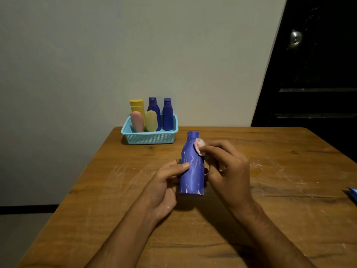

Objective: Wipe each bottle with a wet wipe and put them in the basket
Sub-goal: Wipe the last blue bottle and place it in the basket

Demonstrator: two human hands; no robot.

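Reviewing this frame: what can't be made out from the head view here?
- Far side of the held blue bottle: faces away; left hand and right hand cover its edges.
- Most of the wet wipe: bunched under the right hand's fingers.
- Blue object on the table: cut off by the right edge.
- Bottle bases in the basket: hidden by its wall.
- Labels: too small.
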